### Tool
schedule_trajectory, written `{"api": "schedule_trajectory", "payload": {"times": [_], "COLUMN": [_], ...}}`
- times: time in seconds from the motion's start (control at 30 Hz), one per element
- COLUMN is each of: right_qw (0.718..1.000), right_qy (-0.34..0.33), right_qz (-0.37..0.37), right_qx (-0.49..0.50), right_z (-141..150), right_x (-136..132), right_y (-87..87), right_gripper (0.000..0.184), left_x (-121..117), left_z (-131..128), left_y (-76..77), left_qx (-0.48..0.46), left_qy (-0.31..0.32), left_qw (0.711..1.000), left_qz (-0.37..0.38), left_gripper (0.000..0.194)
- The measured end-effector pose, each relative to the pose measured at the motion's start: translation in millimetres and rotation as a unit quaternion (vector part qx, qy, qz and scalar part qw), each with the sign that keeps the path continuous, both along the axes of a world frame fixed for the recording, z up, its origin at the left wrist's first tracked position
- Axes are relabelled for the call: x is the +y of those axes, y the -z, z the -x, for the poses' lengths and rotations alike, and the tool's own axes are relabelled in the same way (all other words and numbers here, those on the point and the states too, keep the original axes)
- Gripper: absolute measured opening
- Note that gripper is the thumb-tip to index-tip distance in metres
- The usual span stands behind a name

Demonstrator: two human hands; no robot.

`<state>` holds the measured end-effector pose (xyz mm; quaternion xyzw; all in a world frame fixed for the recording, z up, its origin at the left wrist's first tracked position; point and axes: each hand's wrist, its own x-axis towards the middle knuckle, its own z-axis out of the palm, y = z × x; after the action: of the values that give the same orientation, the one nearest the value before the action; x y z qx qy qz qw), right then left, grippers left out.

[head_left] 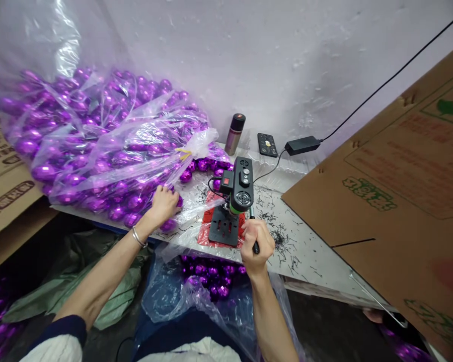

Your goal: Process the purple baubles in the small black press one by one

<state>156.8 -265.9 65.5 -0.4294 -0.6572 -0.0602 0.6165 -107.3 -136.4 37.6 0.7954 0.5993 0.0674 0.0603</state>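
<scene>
Purple baubles (98, 151) were what my left hand (163, 203) reached into: it lay palm down, fingers curled loosely over the ones at the mouth of the big clear plastic bag (109, 125), just left of the small bench drill (236, 201). I could not tell whether a bauble was already gripped under the fingers. My right hand (257, 244) was closed into a fist around the drill's black lever handle (253, 231), on the near right side of the drill.

I judged the baubles light, hollow and thin-walled, with a glossy metallic skin that would slide against the fingers and dent or crack if squeezed. A gentle wrap of all the fingertips around the widest part seemed the safest hold, with no pinching.

The bag sagged across the tabletop (305, 241) to the left of the drill, heaped full, with loose baubles spilling from its opening toward the drill's base. A second clear bag (211, 281) hung below the tabletop edge in front of the drill, and it held a smaller layer of the same purple pieces. Black shavings (283, 236) were scattered to the right of the drill. Behind it stood a dark flask (234, 133), a flat black device (268, 144) and a power adapter (302, 145). A cardboard sheet (400, 176) leaned at the far right.
</scene>
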Motion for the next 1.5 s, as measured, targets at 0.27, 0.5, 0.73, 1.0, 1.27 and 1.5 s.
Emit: {"api": "schedule_trajectory", "payload": {"times": [0.27, 0.5, 0.73, 1.0, 1.27, 1.5], "right_qw": [1.000, 1.000, 1.000, 0.999, 0.995, 0.997], "right_qy": [0.003, 0.011, 0.013, 0.008, 0.012, 0.003], "right_qz": [0.002, 0.014, 0.013, 0.034, 0.085, 0.070], "right_qx": [-0.006, -0.012, -0.017, 0.004, 0.049, 0.036], "right_z": [-1.0, -1.6, -1.5, -1.5, 2.3, 0.5], "right_x": [0.2, -1.7, -2.0, -0.9, -1.2, -3.5], "right_y": [-1.2, -4.6, -6.0, -19.8, -33.2, -29.1], "right_gripper": [0.028, 0.028, 0.027, 0.029, 0.032, 0.030], "left_x": [-45.6, -101.1, -110.8, -98.2, -81.7, -71.0], "left_z": [-6.0, -42.7, -84.7, -103.3, -116.3, -124.5], "left_y": [-9.8, 11.9, 51.1, 67.2, 62.5, 75.0], "left_qx": [-0.627, -0.756, -0.725, -0.559, -0.395, -0.390], "left_qy": [-0.044, -0.090, -0.125, -0.043, 0.051, 0.074], "left_qw": [0.767, 0.594, 0.632, 0.820, 0.917, 0.918], "left_qz": [0.130, 0.260, 0.245, 0.116, 0.024, -0.009], "left_gripper": [0.072, 0.053, 0.057, 0.073, 0.047, 0.055]}}
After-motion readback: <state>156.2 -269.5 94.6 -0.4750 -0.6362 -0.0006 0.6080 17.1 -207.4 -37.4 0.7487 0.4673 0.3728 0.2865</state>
